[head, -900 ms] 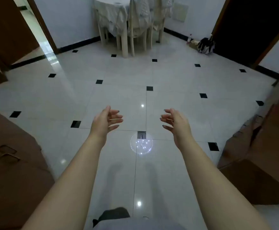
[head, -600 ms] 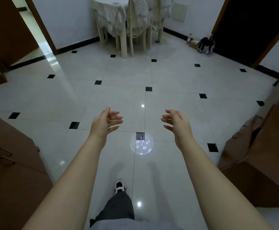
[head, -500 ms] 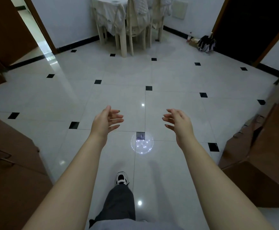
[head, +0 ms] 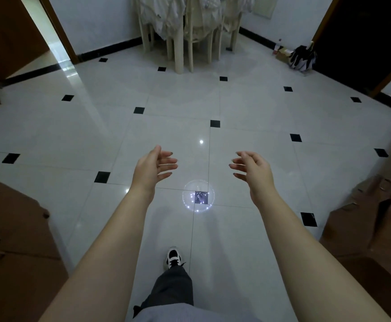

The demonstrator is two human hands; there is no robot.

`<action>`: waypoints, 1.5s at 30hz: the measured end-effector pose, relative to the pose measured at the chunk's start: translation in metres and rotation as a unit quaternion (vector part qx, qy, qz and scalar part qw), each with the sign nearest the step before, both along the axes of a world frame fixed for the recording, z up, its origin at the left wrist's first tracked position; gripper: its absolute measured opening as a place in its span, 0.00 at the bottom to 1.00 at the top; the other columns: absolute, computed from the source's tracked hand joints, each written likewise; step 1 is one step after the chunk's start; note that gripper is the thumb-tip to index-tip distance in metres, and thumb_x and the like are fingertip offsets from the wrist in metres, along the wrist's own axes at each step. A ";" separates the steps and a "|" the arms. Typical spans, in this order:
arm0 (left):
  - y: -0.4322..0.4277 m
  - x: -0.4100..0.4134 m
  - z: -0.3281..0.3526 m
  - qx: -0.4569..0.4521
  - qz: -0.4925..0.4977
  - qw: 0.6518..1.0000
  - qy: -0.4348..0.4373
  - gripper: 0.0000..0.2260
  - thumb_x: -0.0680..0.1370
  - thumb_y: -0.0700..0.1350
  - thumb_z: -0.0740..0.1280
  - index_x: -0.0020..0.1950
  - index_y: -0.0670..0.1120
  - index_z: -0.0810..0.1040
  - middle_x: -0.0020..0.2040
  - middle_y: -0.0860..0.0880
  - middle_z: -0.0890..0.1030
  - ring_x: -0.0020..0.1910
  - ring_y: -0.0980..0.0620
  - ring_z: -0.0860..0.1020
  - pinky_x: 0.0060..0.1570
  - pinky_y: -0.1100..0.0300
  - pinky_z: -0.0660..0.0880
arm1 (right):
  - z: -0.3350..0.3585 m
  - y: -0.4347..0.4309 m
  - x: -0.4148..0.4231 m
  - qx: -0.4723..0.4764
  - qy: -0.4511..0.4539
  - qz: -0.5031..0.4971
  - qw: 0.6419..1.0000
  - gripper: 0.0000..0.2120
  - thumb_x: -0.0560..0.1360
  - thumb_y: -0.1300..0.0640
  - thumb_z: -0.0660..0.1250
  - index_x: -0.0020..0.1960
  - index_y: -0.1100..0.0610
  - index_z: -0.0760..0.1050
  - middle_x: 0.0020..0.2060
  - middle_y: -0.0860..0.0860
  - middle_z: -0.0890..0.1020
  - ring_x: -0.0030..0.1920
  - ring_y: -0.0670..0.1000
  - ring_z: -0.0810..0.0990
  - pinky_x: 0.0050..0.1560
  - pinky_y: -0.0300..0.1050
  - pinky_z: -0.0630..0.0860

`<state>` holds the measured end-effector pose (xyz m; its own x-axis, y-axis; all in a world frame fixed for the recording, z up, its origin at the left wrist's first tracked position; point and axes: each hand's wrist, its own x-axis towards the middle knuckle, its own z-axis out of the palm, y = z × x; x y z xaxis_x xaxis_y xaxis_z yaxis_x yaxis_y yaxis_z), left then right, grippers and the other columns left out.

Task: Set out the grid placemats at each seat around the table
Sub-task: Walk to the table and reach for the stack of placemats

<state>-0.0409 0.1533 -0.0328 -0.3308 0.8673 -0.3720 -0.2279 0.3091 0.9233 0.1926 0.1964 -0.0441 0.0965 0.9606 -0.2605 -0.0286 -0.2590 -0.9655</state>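
Observation:
The dining table [head: 164, 12] stands far ahead against the back wall under a pale tablecloth, with cream chairs [head: 194, 38] pushed in around it; its top is cut off by the frame edge. No grid placemat is visible. My left hand [head: 153, 169] and my right hand [head: 251, 171] are stretched out in front of me over the tiled floor, palms facing each other, fingers relaxed, and both hold nothing.
White floor tiles with small black squares [head: 215, 123] lie between me and the table. Brown furniture [head: 15, 240] flanks me on the left, more brown furniture [head: 375, 217] on the right. A dark bag [head: 302, 57] sits by the right doorway. My shoe [head: 173, 256] is forward.
I have stepped forward, so the table looks closer and its top has left the frame. My leg and shoe came into view. Both hands keep the same open pose.

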 end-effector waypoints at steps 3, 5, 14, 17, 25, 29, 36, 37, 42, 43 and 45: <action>0.038 -0.025 -0.001 -0.005 -0.001 1.000 -0.003 0.17 0.81 0.52 0.57 0.52 0.42 0.79 0.48 0.42 0.83 0.48 0.44 0.83 0.57 0.47 0.75 | 0.000 0.039 -0.023 -0.008 -0.007 -0.004 1.000 0.10 0.80 0.57 0.60 0.55 0.59 0.77 0.44 0.54 0.81 0.45 0.52 0.83 0.51 0.51 0.79; 0.064 -0.044 -0.001 -0.009 -0.003 1.000 -0.004 0.17 0.81 0.52 0.57 0.51 0.42 0.79 0.47 0.42 0.83 0.47 0.45 0.83 0.58 0.46 0.75 | 0.002 0.067 -0.038 -0.012 -0.005 -0.009 1.000 0.09 0.80 0.57 0.60 0.54 0.58 0.78 0.45 0.54 0.81 0.46 0.53 0.83 0.51 0.52 0.79; 0.165 -0.102 0.008 -0.016 -0.018 1.000 0.007 0.16 0.81 0.51 0.57 0.48 0.43 0.79 0.45 0.43 0.83 0.47 0.44 0.82 0.59 0.46 0.74 | 0.006 0.161 -0.091 -0.018 0.001 -0.016 1.000 0.08 0.79 0.56 0.61 0.50 0.55 0.78 0.45 0.54 0.81 0.47 0.53 0.83 0.50 0.51 0.79; 0.198 -0.110 0.006 -0.020 -0.028 0.999 0.004 0.16 0.81 0.52 0.57 0.48 0.43 0.79 0.44 0.44 0.83 0.46 0.45 0.82 0.59 0.46 0.74 | 0.005 0.189 -0.100 -0.023 0.007 -0.022 0.999 0.08 0.79 0.56 0.61 0.50 0.55 0.78 0.45 0.55 0.81 0.47 0.53 0.83 0.50 0.51 0.79; 0.293 -0.121 -0.002 -0.020 -0.031 0.999 0.007 0.16 0.81 0.52 0.57 0.49 0.43 0.79 0.45 0.43 0.83 0.48 0.43 0.82 0.58 0.46 0.74 | -0.004 0.286 -0.115 -0.034 0.025 -0.029 0.999 0.08 0.79 0.57 0.61 0.52 0.57 0.78 0.43 0.54 0.81 0.45 0.53 0.83 0.49 0.50 0.78; 0.352 -0.123 -0.005 -0.026 -0.029 0.999 0.007 0.16 0.81 0.52 0.57 0.49 0.43 0.79 0.45 0.43 0.83 0.48 0.43 0.82 0.59 0.46 0.74 | -0.007 0.347 -0.120 -0.036 0.043 -0.030 0.998 0.08 0.79 0.57 0.61 0.51 0.58 0.77 0.43 0.54 0.81 0.45 0.53 0.83 0.50 0.52 0.79; 0.471 -0.118 0.006 -0.027 -0.015 0.999 0.017 0.17 0.81 0.53 0.57 0.50 0.42 0.79 0.46 0.42 0.83 0.49 0.43 0.82 0.59 0.45 0.74 | -0.002 0.465 -0.117 -0.045 0.048 -0.015 0.998 0.08 0.79 0.57 0.60 0.50 0.57 0.77 0.44 0.55 0.81 0.46 0.53 0.83 0.53 0.54 0.78; 0.487 -0.117 0.008 -0.024 -0.014 0.999 0.018 0.17 0.81 0.53 0.57 0.50 0.42 0.79 0.47 0.42 0.83 0.50 0.43 0.82 0.60 0.45 0.74 | -0.001 0.482 -0.116 -0.044 0.048 -0.014 0.998 0.07 0.79 0.57 0.60 0.49 0.57 0.77 0.43 0.55 0.81 0.46 0.54 0.83 0.54 0.54 0.78; 0.560 -0.115 0.012 -0.019 -0.016 1.000 0.019 0.16 0.81 0.53 0.57 0.49 0.43 0.79 0.47 0.41 0.83 0.49 0.43 0.82 0.59 0.45 0.74 | 0.004 0.557 -0.118 -0.040 0.044 -0.010 0.998 0.07 0.79 0.58 0.60 0.49 0.56 0.77 0.44 0.55 0.81 0.45 0.53 0.82 0.52 0.52 0.78; 0.570 -0.116 0.011 -0.018 -0.016 1.000 0.019 0.16 0.81 0.53 0.57 0.49 0.43 0.79 0.47 0.41 0.83 0.49 0.43 0.82 0.59 0.45 0.74 | 0.004 0.567 -0.120 -0.039 0.043 -0.008 0.998 0.07 0.79 0.58 0.60 0.50 0.56 0.77 0.43 0.55 0.81 0.45 0.53 0.82 0.51 0.51 0.78; 0.594 -0.119 0.008 -0.021 -0.014 1.000 0.016 0.16 0.81 0.52 0.57 0.49 0.43 0.79 0.47 0.42 0.83 0.48 0.43 0.82 0.59 0.45 0.74 | 0.001 0.591 -0.125 -0.040 0.041 -0.003 0.998 0.07 0.79 0.58 0.60 0.49 0.56 0.77 0.43 0.54 0.81 0.45 0.53 0.82 0.50 0.51 0.78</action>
